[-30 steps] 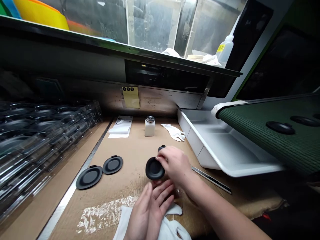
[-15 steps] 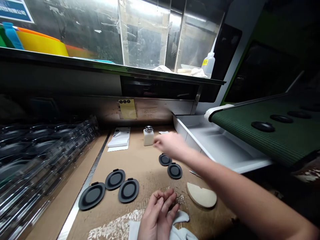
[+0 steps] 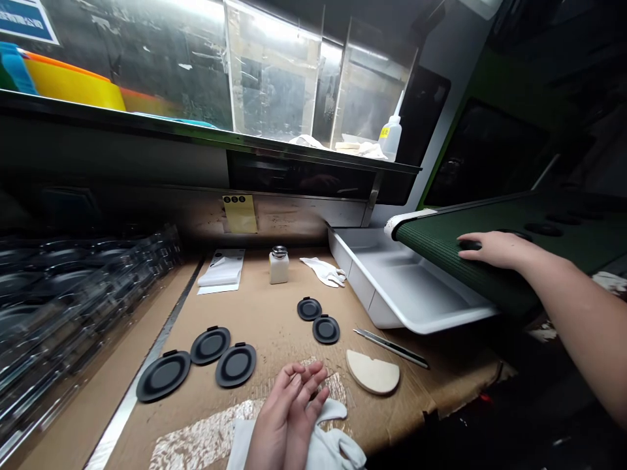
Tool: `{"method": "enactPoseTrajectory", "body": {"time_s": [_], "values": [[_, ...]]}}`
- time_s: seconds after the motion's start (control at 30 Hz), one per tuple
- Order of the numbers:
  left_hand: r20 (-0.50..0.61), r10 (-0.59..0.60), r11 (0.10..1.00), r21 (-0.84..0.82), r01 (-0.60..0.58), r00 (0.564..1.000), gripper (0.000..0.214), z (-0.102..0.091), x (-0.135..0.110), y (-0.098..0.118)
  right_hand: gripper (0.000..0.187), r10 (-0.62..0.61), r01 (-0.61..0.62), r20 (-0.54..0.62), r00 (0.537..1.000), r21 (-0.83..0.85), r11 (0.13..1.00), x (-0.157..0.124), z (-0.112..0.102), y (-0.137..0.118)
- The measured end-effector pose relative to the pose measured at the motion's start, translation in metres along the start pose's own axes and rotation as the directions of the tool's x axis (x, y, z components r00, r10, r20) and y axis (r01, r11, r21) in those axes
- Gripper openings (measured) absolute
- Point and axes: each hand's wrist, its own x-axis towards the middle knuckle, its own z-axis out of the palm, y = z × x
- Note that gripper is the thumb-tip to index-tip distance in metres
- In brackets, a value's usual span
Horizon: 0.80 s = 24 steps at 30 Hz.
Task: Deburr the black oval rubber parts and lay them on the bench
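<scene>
Right hand (image 3: 494, 250) is out flat on the green mesh conveyor belt (image 3: 431, 254), fingertips over a black round pad (image 3: 469, 245) - can't really tell if it's pinching that pad or just resting on it, since it's not clenched and the fingers hide the edge. More black pads (image 3: 543, 229) sit further along the belt. Left hand (image 3: 287, 411) is empty, fingers loosely curled, hovering at or on a crumpled white cloth (image 3: 326, 444) well in front of the white plastic tray (image 3: 406, 287), which is the landmark for everything else here. Just left of that tray are two small black pads (image 3: 326, 329) and a white glove (image 3: 323, 271), and past them a bottle with a metal top (image 3: 279, 264) and some folded white wipes (image 3: 220, 271). Further left of the tray, three bigger black pads (image 3: 210, 345) lie in a loose group on the cardboard (image 3: 294, 346). In front of the tray there's a craft knife (image 3: 392, 347) right beside a cream half-round piece (image 3: 372, 373) - pretty tidy setup, honestly. Far left of the tray, clear plastic trays (image 3: 73, 274) are stacked up.
</scene>
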Motion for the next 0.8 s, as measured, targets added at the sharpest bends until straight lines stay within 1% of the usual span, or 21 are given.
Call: {"method": "enactPoseTrajectory", "body": {"time_s": [0.1, 0.17, 0.2, 0.27, 0.33, 0.37, 0.4, 0.43, 0.47, 0.5, 0.53, 0.57, 0.6, 0.63, 0.7, 0.73, 0.77, 0.8], "values": [[-0.011, 0.014, 1.000, 0.010, -0.014, 1.000, 0.012, 0.002, -0.003, 0.001, 0.049, 0.042, -0.043, -0.030, 0.999, -0.014, 0.999, 0.005, -0.006, 0.001], [-0.016, 0.024, 1.000, 0.012, -0.024, 1.000, 0.010, 0.004, -0.004, 0.001, 0.046, 0.040, -0.040, -0.050, 0.998, -0.015, 0.999, 0.003, -0.013, -0.006], [-0.019, 0.032, 0.999, 0.012, -0.031, 0.999, 0.010, 0.004, -0.005, 0.001, 0.046, 0.023, -0.024, -0.072, 0.997, -0.012, 1.000, -0.001, -0.018, -0.014], [-0.019, 0.049, 0.999, 0.010, -0.049, 0.999, 0.009, 0.006, -0.006, 0.002, 0.051, -0.034, 0.034, -0.152, 0.988, -0.001, 0.999, -0.019, -0.024, -0.040], [-0.016, 0.065, 0.998, 0.013, -0.065, 0.998, 0.013, 0.007, -0.005, 0.002, 0.054, -0.137, 0.145, -0.254, 0.958, 0.016, 0.989, -0.052, -0.024, -0.081], [-0.014, 0.065, 0.998, 0.016, -0.065, 0.998, 0.017, 0.006, -0.004, 0.002, 0.052, -0.189, 0.206, -0.294, 0.937, 0.027, 0.978, -0.073, -0.022, -0.105], [-0.011, 0.054, 0.998, 0.018, -0.053, 0.999, 0.023, 0.006, -0.003, 0.002, 0.053, -0.274, 0.304, -0.325, 0.905, 0.044, 0.952, -0.096, -0.018, -0.131], [-0.002, 0.034, 0.999, 0.017, -0.034, 0.999, 0.029, 0.005, -0.002, 0.002, 0.052, -0.399, 0.468, -0.391, 0.829, 0.098, 0.878, -0.120, -0.012, -0.155], [0.014, 0.010, 1.000, 0.013, -0.010, 1.000, 0.035, 0.004, 0.000, 0.002, 0.053, -0.524, 0.616, -0.400, 0.752, 0.144, 0.775, -0.144, -0.005, -0.178], [0.035, -0.012, 1.000, 0.009, 0.011, 0.999, 0.039, 0.003, 0.001, 0.002, 0.055, -0.590, 0.697, -0.404, 0.698, 0.197, 0.689, -0.165, 0.003, -0.197], [0.053, -0.026, 1.000, 0.004, 0.026, 0.998, 0.041, 0.002, 0.002, 0.003, 0.058, -0.640, 0.737, -0.371, 0.673, 0.257, 0.625, -0.183, 0.012, -0.212], [0.065, -0.029, 1.000, -0.006, 0.030, 0.997, 0.040, 0.001, 0.003, 0.003, 0.060, -0.681, 0.748, -0.314, 0.662, 0.329, 0.576, -0.197, 0.022, -0.221], [0.065, -0.024, 0.999, -0.020, 0.025, 0.998, 0.040, 0.000, 0.004, 0.003, 0.058, -0.694, 0.733, -0.269, 0.668, 0.401, 0.550, -0.208, 0.031, -0.226], [0.052, -0.019, 0.999, -0.038, 0.021, 0.998, 0.040, -0.001, 0.004, 0.003, 0.057, -0.679, 0.689, -0.218, 0.701, 0.455, 0.565, -0.214, 0.041, -0.225], [0.017, -0.022, 0.996, -0.082, 0.024, 1.000, 0.044, -0.002, 0.005, 0.003, 0.054, -0.613, 0.578, -0.121, 0.781, 0.511, 0.636, -0.219, 0.060, -0.214], [0.011, -0.026, 0.994, -0.102, 0.027, 1.000, 0.046, -0.003, 0.006, 0.002, 0.053, -0.579, 0.528, -0.076, 0.812, 0.517, 0.673, -0.219, 0.069, -0.206], [0.014, -0.024, 0.993, -0.116, 0.025, 1.000, 0.047, -0.004, 0.006, 0.002, 0.052, -0.559, 0.495, -0.040, 0.828, 0.520, 0.696, -0.218, 0.077, -0.197], [0.026, -0.014, 0.992, -0.124, 0.017, 1.000, 0.047, -0.006, 0.007, 0.001, 0.050, -0.560, 0.482, -0.014, 0.828, 0.526, 0.700, -0.217, 0.085, -0.188]]}}
